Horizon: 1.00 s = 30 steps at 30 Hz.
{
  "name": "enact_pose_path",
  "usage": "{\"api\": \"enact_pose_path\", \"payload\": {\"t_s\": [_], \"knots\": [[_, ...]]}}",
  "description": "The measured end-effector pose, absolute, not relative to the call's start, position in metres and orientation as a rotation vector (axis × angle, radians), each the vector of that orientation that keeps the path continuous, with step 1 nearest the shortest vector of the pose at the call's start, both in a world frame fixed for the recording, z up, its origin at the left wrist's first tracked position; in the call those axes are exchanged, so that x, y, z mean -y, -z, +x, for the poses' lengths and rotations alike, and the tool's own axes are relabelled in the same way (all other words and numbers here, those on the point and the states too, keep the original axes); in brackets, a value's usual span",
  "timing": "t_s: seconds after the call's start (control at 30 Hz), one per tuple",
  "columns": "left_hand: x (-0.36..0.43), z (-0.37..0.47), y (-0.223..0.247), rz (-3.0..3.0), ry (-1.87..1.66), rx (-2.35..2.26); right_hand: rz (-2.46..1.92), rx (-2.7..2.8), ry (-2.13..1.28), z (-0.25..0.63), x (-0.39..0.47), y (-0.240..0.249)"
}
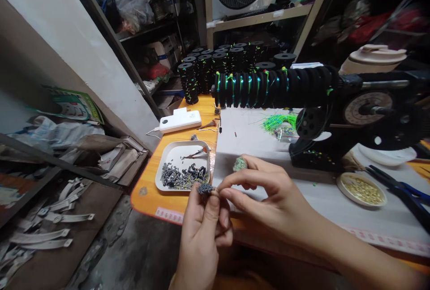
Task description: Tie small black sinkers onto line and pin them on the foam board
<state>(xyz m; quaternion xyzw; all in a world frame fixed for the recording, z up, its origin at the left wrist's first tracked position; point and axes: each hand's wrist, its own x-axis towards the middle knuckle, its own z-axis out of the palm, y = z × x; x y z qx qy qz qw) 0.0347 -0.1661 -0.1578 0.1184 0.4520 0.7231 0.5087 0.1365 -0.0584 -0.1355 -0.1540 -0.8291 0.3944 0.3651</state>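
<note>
My left hand grips a small dark grey bundle of fine, bead-like pieces between thumb and fingers. At the bundle's pale right end, the thumb and forefinger of my right hand are pinched together. Beside the bent fingers of my right hand shows a green bundle; whether those fingers hold it is hard to see. Just behind my left hand, a white tray contains many small dark grey pieces, some black parts and an orange-brown tuft.
A black machine carries a ribbed black roller wound with green and blue strands. Black spools stand behind it. A white power bank, green strands, a dish of gold pieces and blue-handled scissors lie around.
</note>
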Motion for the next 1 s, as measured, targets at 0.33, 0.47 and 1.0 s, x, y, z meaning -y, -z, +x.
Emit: {"api": "enact_pose_path", "payload": {"t_s": [0.33,0.47,1.0], "knots": [[0.160,0.042,0.174,0.364,-1.839,-1.267,-0.451,2.074,-0.992,0.135,0.062,0.136],[0.160,0.036,0.171,0.387,-1.947,-1.187,-0.405,2.120,-0.941,0.135,0.061,0.137],[0.170,0.023,0.164,0.495,-1.908,-1.075,-0.283,2.272,-0.574,0.135,0.062,0.140]]}}
